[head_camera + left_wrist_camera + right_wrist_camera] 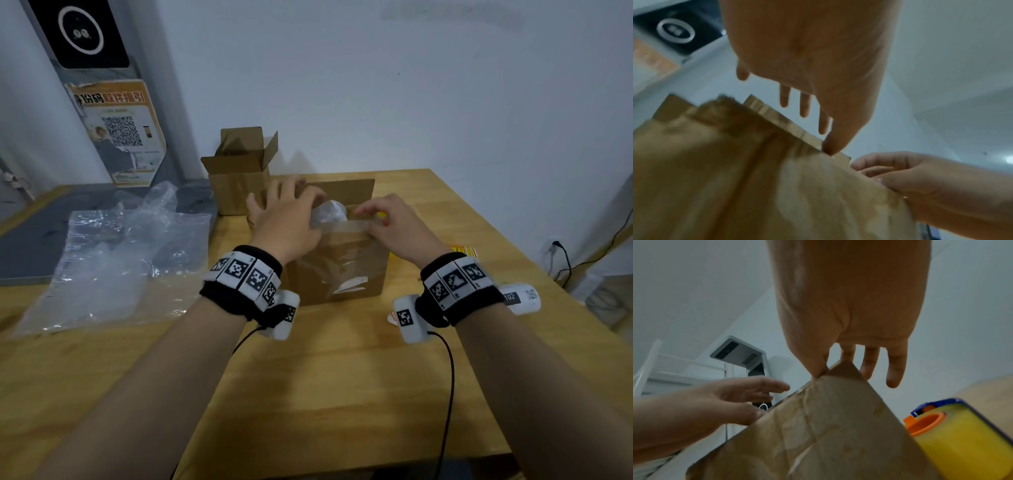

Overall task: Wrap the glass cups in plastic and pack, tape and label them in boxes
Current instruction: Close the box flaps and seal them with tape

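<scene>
— What's on your left?

— A crumpled sheet of plastic [113,260] lies on the table [342,377], well apart from my hands. Behind it a grey panel with a poster [118,133] leans at the wall.

— And further in?

— A small box [239,171] stands with its flaps up, just behind the box [339,263] I am working on. That one sits mid-table, its top open, and a cup [330,210] wrapped in plastic shows inside it at the top.

— Your left hand?

— My left hand [287,219] lies over the box's left top edge. The fingers are spread and fairly straight, reaching past the rim; the wrist view shows the thumb tip pressing down on the cardboard edge. It clasps nothing that I can see.

— What runs between your hands?

— A strip of clear tape [342,226] along the near top edge of the box. More clear tape shines on the front wall, with a white label [352,284] low down.

— And the right?

— My right hand [394,222] is at the right top corner. Thumb and forefinger pinch the cardboard corner there; the other fingers hang straight and free behind it.

— Anything beyond it?

— A yellow tape roll [960,439] in a blue and orange holder, on the table just beside the box.
</scene>
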The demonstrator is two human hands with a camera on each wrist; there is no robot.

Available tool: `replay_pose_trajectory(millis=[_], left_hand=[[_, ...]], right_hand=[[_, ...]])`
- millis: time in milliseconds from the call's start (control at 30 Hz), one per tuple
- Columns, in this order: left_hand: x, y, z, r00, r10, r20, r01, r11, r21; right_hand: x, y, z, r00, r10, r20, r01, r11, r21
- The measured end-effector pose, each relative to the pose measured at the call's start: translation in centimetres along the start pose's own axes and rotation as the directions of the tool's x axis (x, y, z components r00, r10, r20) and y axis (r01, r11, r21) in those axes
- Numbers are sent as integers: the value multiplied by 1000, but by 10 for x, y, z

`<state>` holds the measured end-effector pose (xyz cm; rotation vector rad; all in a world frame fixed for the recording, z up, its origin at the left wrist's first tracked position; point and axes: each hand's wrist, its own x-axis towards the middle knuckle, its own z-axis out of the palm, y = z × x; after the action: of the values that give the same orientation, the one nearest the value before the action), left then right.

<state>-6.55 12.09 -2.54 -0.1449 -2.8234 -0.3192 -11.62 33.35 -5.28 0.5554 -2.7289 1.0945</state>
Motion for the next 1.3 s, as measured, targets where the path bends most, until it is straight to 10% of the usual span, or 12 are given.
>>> replay_pose_trajectory(millis=[667,900,1100,1300], left_hand=[[22,19,-9,883,-159,441,68,974,215],[16,4,-9,976,-46,211,73,990,-123],[7,-12,-2,988,-22,152,47,985,-164],[2,-17,10,981,-46,190,65,993,-96]], right_hand=[[-1,-28,6,982,-23,190,66,973,-221],[5,-32,11,966,38,258,64,926,-373],[5,-40,-8,970,-239,-45,216,933,-286],[12,-24,3,999,-41,28,48,939,-339]])
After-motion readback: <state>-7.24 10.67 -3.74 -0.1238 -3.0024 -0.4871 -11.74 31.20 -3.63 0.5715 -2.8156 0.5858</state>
